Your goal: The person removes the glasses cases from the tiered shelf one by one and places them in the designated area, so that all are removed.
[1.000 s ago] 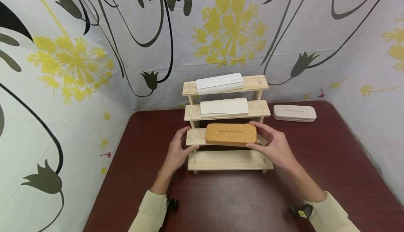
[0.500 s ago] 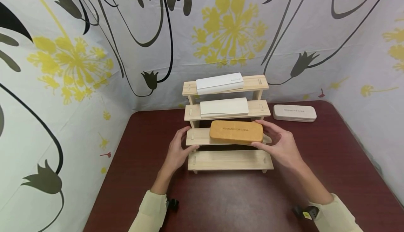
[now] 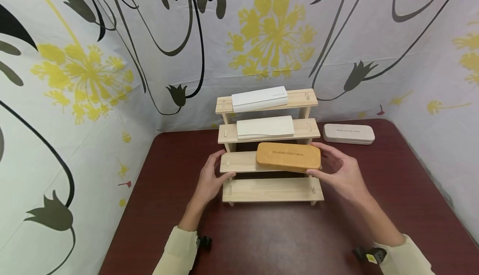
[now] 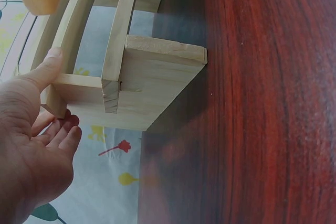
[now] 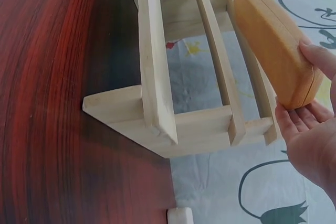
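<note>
A four-tier wooden shelf (image 3: pixel 273 189) stands on the table. My right hand (image 3: pixel 342 173) grips the right end of an orange-brown glasses case (image 3: pixel 288 156), thumb on the near side and fingers behind. In the right wrist view the case (image 5: pixel 278 45) appears raised off the boards. At the shelf's left side my left hand (image 3: pixel 209 177) holds the end of the second board from the bottom; in the left wrist view the thumb (image 4: pixel 50 66) lies on one face of the board and the fingers curl at the other.
A white case (image 3: pixel 260 99) lies on the top board, and a cream case (image 3: pixel 265 127) on the board below it. Right of the shelf, a pale glasses case (image 3: pixel 349 134) rests on the dark red table (image 3: pixel 269 237). Patterned cloth (image 3: pixel 262 38) hangs behind and at both sides.
My right hand has carried the orange-brown case to the right and slightly up along the second board from the bottom. The left hand has kept its hold on the shelf.
</note>
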`<act>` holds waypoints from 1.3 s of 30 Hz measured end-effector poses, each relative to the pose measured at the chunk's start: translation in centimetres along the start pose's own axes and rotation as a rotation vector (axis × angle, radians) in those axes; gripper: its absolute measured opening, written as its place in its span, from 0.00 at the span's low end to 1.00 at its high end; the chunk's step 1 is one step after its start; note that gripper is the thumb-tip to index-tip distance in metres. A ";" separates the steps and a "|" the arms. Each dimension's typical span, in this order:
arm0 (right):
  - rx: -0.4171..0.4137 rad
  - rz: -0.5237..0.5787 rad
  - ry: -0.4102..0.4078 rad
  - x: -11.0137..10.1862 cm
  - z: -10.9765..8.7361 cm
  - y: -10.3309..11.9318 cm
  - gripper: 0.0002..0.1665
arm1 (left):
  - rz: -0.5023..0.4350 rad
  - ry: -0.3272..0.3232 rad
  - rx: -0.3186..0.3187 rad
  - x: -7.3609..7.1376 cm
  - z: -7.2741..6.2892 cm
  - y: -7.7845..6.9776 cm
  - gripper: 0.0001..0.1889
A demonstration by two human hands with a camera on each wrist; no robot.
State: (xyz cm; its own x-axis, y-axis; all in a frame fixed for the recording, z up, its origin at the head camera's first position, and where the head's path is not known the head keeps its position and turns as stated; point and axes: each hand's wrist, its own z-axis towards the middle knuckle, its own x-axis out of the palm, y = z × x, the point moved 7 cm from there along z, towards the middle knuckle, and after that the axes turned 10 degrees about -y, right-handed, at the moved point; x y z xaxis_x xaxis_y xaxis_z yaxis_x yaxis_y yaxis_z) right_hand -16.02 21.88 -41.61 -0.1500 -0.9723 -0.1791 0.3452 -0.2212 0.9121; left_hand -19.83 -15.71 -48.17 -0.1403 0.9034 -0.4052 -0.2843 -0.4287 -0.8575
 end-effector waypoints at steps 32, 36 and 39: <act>0.031 -0.064 -0.098 -4.4 -1.5 -1.6 0.45 | 0.018 0.003 0.014 0.0 0.0 0.0 0.44; 0.045 -0.080 -0.110 -4.9 -1.6 -1.9 0.44 | 0.013 0.002 0.009 0.0 0.0 0.0 0.44; 0.058 -0.096 -0.121 -5.2 -1.8 -2.1 0.44 | 0.011 0.000 0.011 -0.1 0.0 0.0 0.44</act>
State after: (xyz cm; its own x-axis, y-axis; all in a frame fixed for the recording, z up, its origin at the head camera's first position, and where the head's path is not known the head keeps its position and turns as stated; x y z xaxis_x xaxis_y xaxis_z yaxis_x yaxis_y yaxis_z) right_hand -14.35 27.29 -43.27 -0.2912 -0.9301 -0.2237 0.2704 -0.3043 0.9134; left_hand -19.80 -15.76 -48.14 -0.1435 0.8988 -0.4141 -0.2929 -0.4383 -0.8498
